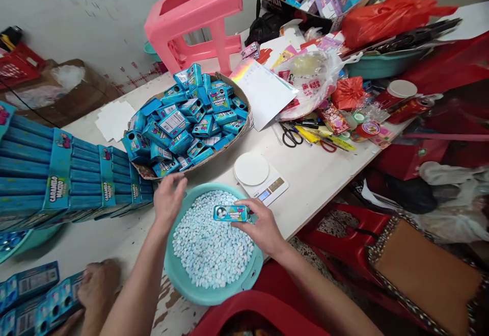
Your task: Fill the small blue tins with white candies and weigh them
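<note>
A small blue candy box [231, 213] is held level in my right hand [260, 224], between thumb and fingers, above a turquoise basin [179, 286] of pale blue candies [212, 254]. My left hand [169, 197] is raised over the basin's left rim, fingers apart, with nothing visible in it. Just beyond that hand, a cardboard tray [247, 119] is heaped with blue boxes [173, 122]. A white kitchen scale [251, 169] stands right behind the basin.
Stacked blue display packs [61, 173] stand at the left. Another person's hands [95, 285] hold blue boxes at the lower left. A pink stool [194, 15], scissors [291, 136] and a plastic bag [311, 83] lie farther back. A red chair [344, 239] is at the right.
</note>
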A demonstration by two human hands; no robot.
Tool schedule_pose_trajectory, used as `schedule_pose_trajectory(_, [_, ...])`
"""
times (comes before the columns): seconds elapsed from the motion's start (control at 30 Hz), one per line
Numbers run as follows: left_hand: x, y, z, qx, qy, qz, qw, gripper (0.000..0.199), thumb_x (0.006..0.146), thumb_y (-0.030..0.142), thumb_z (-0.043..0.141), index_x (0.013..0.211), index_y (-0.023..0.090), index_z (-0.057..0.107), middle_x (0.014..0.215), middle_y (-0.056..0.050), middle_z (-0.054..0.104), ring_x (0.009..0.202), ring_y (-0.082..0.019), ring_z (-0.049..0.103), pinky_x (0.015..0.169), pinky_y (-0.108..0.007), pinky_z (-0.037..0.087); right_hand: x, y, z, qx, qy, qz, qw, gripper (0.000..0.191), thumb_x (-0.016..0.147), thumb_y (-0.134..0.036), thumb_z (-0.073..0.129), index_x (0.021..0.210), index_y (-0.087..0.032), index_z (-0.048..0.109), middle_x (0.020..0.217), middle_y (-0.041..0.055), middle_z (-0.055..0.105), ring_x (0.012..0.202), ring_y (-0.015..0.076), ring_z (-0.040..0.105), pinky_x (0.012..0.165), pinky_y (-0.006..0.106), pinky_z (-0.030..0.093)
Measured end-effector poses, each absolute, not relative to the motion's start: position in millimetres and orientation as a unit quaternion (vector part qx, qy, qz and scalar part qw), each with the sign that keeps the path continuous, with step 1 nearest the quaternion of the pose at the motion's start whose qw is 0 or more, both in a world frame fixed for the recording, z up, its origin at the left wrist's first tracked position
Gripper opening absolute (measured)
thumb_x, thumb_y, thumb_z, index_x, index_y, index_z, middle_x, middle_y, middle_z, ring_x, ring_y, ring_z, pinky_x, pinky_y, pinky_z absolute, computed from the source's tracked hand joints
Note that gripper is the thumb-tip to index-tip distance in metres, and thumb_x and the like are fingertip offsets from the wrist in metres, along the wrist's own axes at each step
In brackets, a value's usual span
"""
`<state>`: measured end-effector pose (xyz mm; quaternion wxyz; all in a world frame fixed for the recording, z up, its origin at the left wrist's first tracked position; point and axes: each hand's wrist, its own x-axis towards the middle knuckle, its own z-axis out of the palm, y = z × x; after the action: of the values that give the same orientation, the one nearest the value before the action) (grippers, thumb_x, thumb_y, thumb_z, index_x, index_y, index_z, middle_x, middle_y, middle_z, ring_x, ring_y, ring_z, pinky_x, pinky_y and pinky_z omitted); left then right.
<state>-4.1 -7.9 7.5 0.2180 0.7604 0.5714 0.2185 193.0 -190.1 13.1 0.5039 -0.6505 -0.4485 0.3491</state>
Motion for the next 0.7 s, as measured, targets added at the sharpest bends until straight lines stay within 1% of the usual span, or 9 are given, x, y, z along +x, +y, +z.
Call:
schedule_pose_trajectory(0.07, [20.8,32.9,7.0,0.802,0.546,0.196,0.139,0.032,0.086,0.034,0.046,0.11,0.019,0.059,0.108,-0.009,0.062,0.099,-0.023,0.058,0.088,-0.034,0.043,205.1,-183.8,10.7,-0.66,-0.432,0.334,0.516,0.038,0.065,-0.024,0.078,0.101,-0.025,0.066,0.098,0.0032,0.066,0.091,0.021,0.06,0.078,0.034,0.047])
schedule_pose_trajectory(0.17, [64.9,85.0,-0.4,0.861,0.505,0.002,0.056,0.04,0.088,0.028,0.041,0.127,0.024,0.049,0.118,-0.012,0.056,0.096,-0.025,0.06,0.081,-0.036,0.045,229.0,-169.6,-0.1,-0.682,-0.39,0.297,0.542,0.037,0.067,-0.03,0.076,0.102,-0.023,0.065,0.097,0.0039,0.066,0.089,0.0207,0.06,0.077,0.033,0.048])
schedule_pose_trajectory(0.23, [89.5,105.9,-8.0,0.857,0.505,-0.095,0.023,0.043,0.089,0.027,0.037,0.131,0.025,0.045,0.117,-0.016,0.055,0.091,-0.028,0.062,0.074,-0.039,0.046,246.9,-157.5,-13.9,-0.703,-0.361,0.265,0.552,0.037,0.067,-0.031,0.075,0.102,-0.022,0.065,0.097,0.0039,0.067,0.089,0.0207,0.06,0.078,0.033,0.047])
schedule_pose_trajectory(0.27, [99.0,112.0,-11.8,0.852,0.51,-0.114,0.012,0.042,0.09,0.025,0.035,0.13,0.022,0.046,0.113,-0.018,0.056,0.089,-0.029,0.062,0.073,-0.04,0.046,255.7,-151.2,-22.7,-0.714,-0.348,0.249,0.554,0.037,0.067,-0.032,0.075,0.102,-0.022,0.065,0.097,0.0038,0.067,0.09,0.0208,0.06,0.079,0.033,0.047])
schedule_pose_trajectory(0.37, [116.0,119.0,-19.5,0.849,0.513,-0.123,-0.002,0.039,0.089,0.016,0.03,0.121,0.014,0.053,0.103,-0.023,0.059,0.091,-0.032,0.062,0.073,-0.041,0.044,278.9,-133.6,-52.9,-0.739,-0.327,0.218,0.547,0.038,0.067,-0.035,0.074,0.101,-0.021,0.065,0.097,0.004,0.067,0.09,0.0212,0.06,0.079,0.034,0.047])
schedule_pose_trajectory(0.53, [117.1,117.3,-4.6,0.851,0.508,-0.132,-0.021,0.039,0.083,0.009,0.034,0.116,0.011,0.055,0.09,-0.022,0.064,0.09,-0.034,0.061,0.072,-0.042,0.043,300.5,-116.5,-84.7,-0.744,-0.338,0.222,0.532,0.038,0.069,-0.04,0.071,0.101,-0.02,0.064,0.096,0.0044,0.068,0.088,0.0223,0.062,0.079,0.038,0.049])
schedule_pose_trajectory(0.57, [113.5,114.7,3.6,0.85,0.509,-0.13,-0.027,0.04,0.083,0.009,0.034,0.117,0.011,0.055,0.089,-0.021,0.064,0.088,-0.035,0.061,0.071,-0.042,0.043,301.5,-116.2,-83.2,-0.742,-0.343,0.225,0.531,0.039,0.069,-0.04,0.071,0.102,-0.02,0.064,0.099,0.005,0.067,0.092,0.0233,0.061,0.081,0.039,0.049])
schedule_pose_trajectory(0.63, [101.9,103.0,24.1,0.846,0.522,-0.098,-0.044,0.04,0.083,0.012,0.034,0.118,0.013,0.055,0.09,-0.02,0.064,0.084,-0.034,0.061,0.069,-0.042,0.042,297.5,-119.5,-70.4,-0.744,-0.357,0.201,0.528,0.047,0.068,-0.04,0.073,0.109,-0.02,0.061,0.113,0.0081,0.063,0.107,0.0265,0.056,0.092,0.044,0.045])
schedule_pose_trajectory(0.7, [85.8,79.6,46.4,0.831,0.555,-0.007,-0.044,0.039,0.084,0.018,0.037,0.117,0.017,0.057,0.087,-0.015,0.065,0.078,-0.03,0.061,0.067,-0.039,0.042,282.4,-127.4,-46.7,-0.746,-0.392,0.137,0.521,0.063,0.069,-0.041,0.073,0.124,-0.02,0.051,0.131,0.0119,0.05,0.124,0.0287,0.043,0.103,0.048,0.035])
